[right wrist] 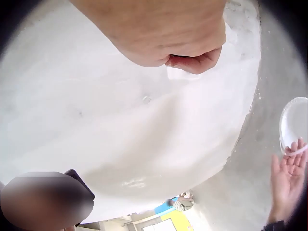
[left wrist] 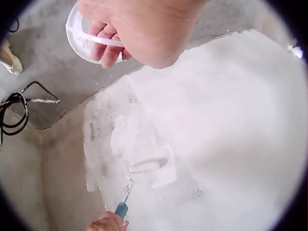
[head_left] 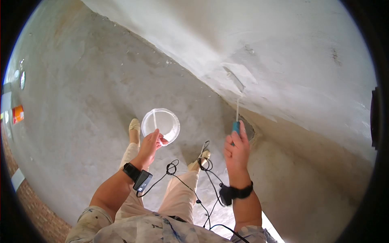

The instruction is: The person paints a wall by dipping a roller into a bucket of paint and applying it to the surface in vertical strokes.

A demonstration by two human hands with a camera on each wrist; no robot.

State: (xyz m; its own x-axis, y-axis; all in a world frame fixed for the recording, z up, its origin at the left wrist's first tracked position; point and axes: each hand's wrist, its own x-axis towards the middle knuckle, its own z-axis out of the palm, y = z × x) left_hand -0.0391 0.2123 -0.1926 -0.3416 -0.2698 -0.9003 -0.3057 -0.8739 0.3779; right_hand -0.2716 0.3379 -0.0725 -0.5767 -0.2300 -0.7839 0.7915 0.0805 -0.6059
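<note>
A white bucket [head_left: 178,125] hangs from its pale strap handle [head_left: 154,119], over which the fingers of my left hand [head_left: 150,146] are hooked. In the left wrist view the handle [left wrist: 107,41] crosses those fingers. My right hand [head_left: 236,150] grips the blue-green handle [head_left: 236,127] of a small paint roller. From it a thin rod leads to the white roller head [head_left: 235,80], which lies against the wall [head_left: 291,48] on a patch of wet white coating. The left wrist view also shows this roller [left wrist: 144,166]. My right fist hides the handle in its own wrist view.
Grey concrete floor [head_left: 93,73] meets the wall along a slanting edge, with a corner to the right. Black cables [head_left: 172,167] loop in front of my legs, above the shoes [head_left: 134,125]. An orange container [head_left: 18,114] stands far left. Another person [right wrist: 183,204] appears at the right wrist view's bottom.
</note>
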